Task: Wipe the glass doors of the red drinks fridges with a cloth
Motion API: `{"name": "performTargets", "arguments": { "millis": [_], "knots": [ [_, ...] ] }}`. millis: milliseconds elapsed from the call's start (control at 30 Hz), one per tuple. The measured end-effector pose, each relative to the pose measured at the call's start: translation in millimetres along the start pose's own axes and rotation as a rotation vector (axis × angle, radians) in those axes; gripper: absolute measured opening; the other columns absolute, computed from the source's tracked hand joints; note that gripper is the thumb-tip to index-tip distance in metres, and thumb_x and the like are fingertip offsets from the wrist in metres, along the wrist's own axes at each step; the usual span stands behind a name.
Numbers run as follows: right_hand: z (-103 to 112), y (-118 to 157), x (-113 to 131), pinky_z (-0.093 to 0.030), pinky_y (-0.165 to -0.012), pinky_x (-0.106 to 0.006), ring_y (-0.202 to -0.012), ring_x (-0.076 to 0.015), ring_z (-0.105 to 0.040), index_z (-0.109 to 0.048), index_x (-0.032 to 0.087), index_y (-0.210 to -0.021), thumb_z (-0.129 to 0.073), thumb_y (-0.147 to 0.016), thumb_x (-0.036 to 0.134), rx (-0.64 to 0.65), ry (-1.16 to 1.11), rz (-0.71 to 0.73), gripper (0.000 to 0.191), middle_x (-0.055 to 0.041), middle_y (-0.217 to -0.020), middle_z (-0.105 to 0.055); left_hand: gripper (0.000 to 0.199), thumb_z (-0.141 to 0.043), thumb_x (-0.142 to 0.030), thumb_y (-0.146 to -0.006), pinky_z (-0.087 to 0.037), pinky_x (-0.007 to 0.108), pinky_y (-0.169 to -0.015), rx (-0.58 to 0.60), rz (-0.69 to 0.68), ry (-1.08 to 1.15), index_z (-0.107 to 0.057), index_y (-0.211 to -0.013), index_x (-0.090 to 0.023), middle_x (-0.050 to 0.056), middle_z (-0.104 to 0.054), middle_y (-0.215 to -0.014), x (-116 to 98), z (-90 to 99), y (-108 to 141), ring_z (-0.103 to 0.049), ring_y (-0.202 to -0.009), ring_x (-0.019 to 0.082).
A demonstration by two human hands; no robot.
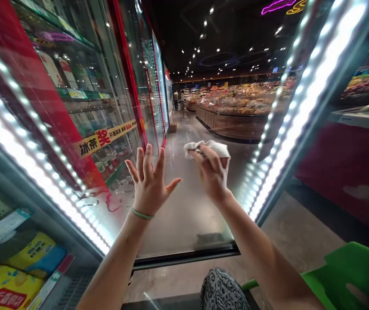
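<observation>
A glass door (178,219) with bright light strips along both sides stands in front of me. My left hand (149,183) rests against the glass with its fingers spread, holding nothing; a thin green band circles the wrist. To its right, my right hand (212,174) is closed over a crumpled white cloth (220,149) and presses it to the pane. Some of the right fingertips are hidden by the cloth or blurred. Reddish smears (113,202) show low on the glass, left of my left hand.
Yellow packets (11,286) sit on a shelf at lower left. Below the door's dark bottom edge (187,257) is my patterned knee (223,290), with a green plastic chair (348,269) at right. Beyond the glass are a wooden display counter (236,125) and distant people (175,99).
</observation>
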State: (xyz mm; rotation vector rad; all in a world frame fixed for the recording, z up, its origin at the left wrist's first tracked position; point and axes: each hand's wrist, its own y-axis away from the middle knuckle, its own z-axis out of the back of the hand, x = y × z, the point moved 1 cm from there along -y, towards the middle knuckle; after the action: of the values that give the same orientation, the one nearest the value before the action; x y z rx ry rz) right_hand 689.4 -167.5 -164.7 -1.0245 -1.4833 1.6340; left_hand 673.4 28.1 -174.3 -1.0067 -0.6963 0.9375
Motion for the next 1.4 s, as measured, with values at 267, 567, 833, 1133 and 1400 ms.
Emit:
{"name": "performTargets", "arguments": {
  "millis": [267,567,833,1133,1400],
  "knots": [
    [11,13,8,-0.053,-0.103,-0.038,-0.117,-0.0247,-0.070,-0.070,0.038,-0.138,-0.064,-0.102,0.019,0.059,0.056,0.100,0.041,-0.0027,-0.127,-0.078,0.117,-0.070,-0.067,-0.091,-0.003,0.068,-0.133,0.005,-0.014,0.014,-0.007,-0.172,-0.012,0.029,-0.025,-0.174,-16,-3.5,6,-0.014,-0.166,0.043],
    [27,24,-1,-0.056,-0.104,-0.039,-0.115,-0.0234,-0.070,-0.067,0.045,-0.142,-0.065,-0.103,0.021,0.073,0.023,0.039,0.046,-0.0008,-0.130,-0.076,0.120,-0.070,-0.067,-0.091,0.003,0.070,-0.131,0.034,-0.008,0.041,-0.001,-0.172,-0.010,0.033,-0.017,-0.174,-20,0.4,2,-0.006,-0.166,0.044],
    [36,40,-12,-0.058,-0.101,-0.036,-0.114,-0.0205,-0.071,-0.069,0.044,-0.139,-0.064,-0.104,0.021,0.035,0.118,0.042,0.042,-0.0006,-0.128,-0.075,0.119,-0.077,-0.050,-0.092,0.000,0.072,-0.131,0.043,0.037,0.076,0.003,-0.172,-0.013,0.030,-0.007,-0.177,-37,5.6,5,0.003,-0.166,0.044],
    [54,63,-47,-0.060,-0.103,-0.036,-0.118,-0.0202,-0.073,-0.072,0.039,-0.133,-0.068,-0.101,0.016,-0.050,0.153,-0.014,0.039,-0.0010,-0.133,-0.075,0.113,-0.076,-0.046,-0.093,-0.003,0.065,-0.134,0.097,-0.068,0.172,-0.002,-0.172,-0.015,0.022,-0.010,-0.178,-99,-22.1,25,-0.004,-0.167,0.040],
    [76,74,-74,-0.059,-0.114,-0.041,-0.138,-0.0239,-0.066,-0.059,0.033,-0.152,-0.060,-0.103,0.007,-0.021,0.175,-0.034,0.056,-0.0080,-0.143,-0.070,0.112,-0.078,-0.045,-0.092,0.003,0.065,-0.133,0.131,-0.101,0.175,-0.006,-0.172,-0.013,0.023,-0.015,-0.177,-124,-42.2,32,-0.005,-0.166,0.039]
  ]
}}
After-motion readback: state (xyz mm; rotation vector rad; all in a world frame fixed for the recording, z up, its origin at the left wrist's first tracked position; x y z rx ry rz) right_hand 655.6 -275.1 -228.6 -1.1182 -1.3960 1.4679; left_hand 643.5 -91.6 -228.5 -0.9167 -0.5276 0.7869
